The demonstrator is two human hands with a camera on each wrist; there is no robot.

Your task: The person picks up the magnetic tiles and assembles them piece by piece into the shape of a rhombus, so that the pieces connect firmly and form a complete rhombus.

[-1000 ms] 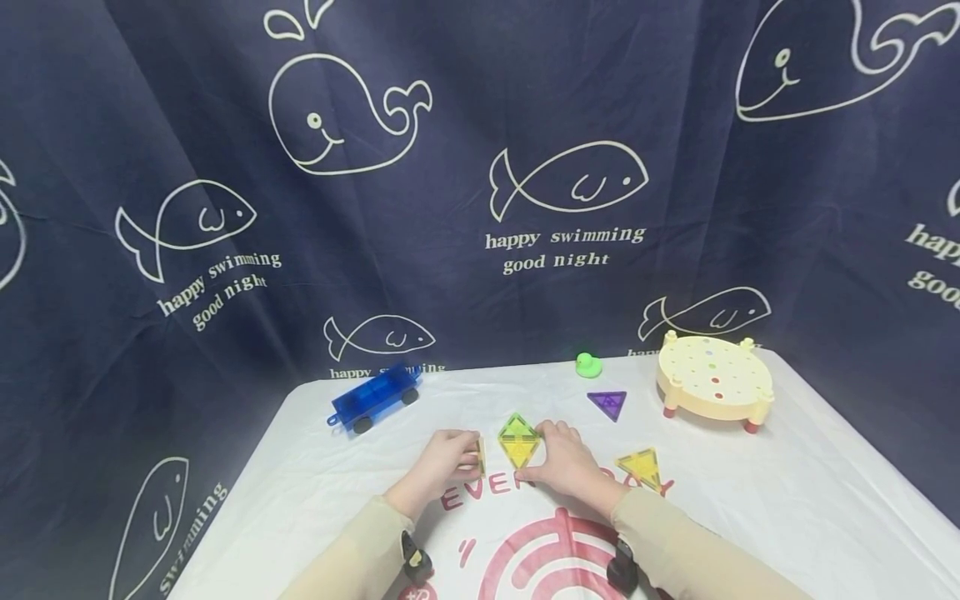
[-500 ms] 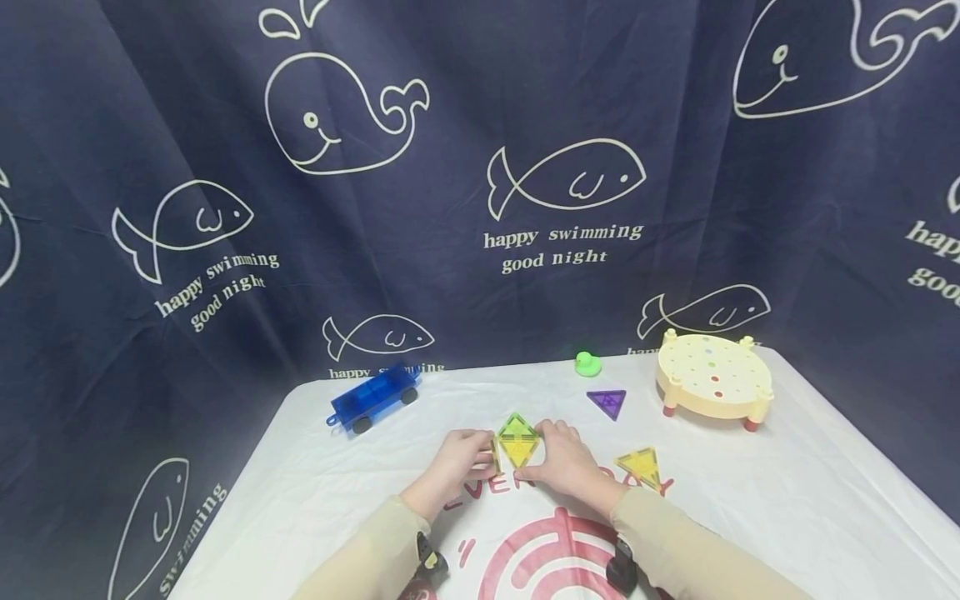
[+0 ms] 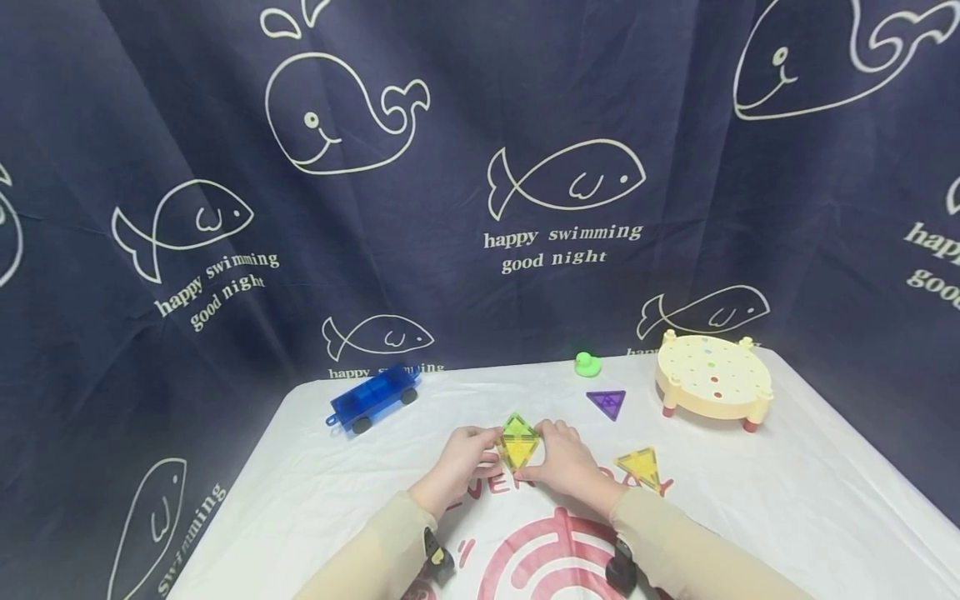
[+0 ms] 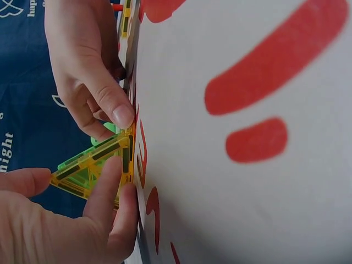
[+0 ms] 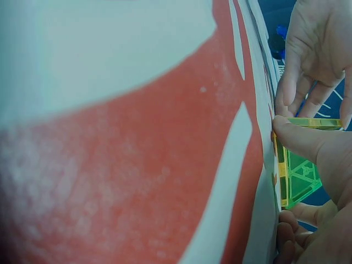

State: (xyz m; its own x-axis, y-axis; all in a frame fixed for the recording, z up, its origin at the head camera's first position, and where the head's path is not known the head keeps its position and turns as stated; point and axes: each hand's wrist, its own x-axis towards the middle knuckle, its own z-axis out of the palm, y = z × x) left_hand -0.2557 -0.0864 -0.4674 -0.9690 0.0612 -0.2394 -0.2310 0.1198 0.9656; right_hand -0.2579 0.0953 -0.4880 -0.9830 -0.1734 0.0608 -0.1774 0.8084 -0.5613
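My left hand (image 3: 468, 457) pinches a yellow triangular magnetic tile (image 4: 83, 161), standing upright, with the thumb at its tip and fingers against its face. That tile is at the left edge of a flat yellow magnetic tile (image 3: 517, 454) on the table. Behind stands a green triangular magnetic tile (image 5: 303, 179). My right hand (image 3: 564, 460) grips the group from the right: its thumb is at the near corner of the yellow tile, its fingers at the far corner beside the green one. In the right wrist view the left hand's tile appears edge-on.
Right of my right hand lies another yellow triangular tile (image 3: 641, 468). Farther back are a purple triangular tile (image 3: 607, 403), a green toy duck (image 3: 588, 365) and a cream round pegboard on legs (image 3: 714, 377). A blue wheeled toy cart (image 3: 377, 398) stands at the back left.
My left hand has moved right with its upright yellow tile, from a gap away to the left side of the yellow and green tiles. The right hand has stayed in place.
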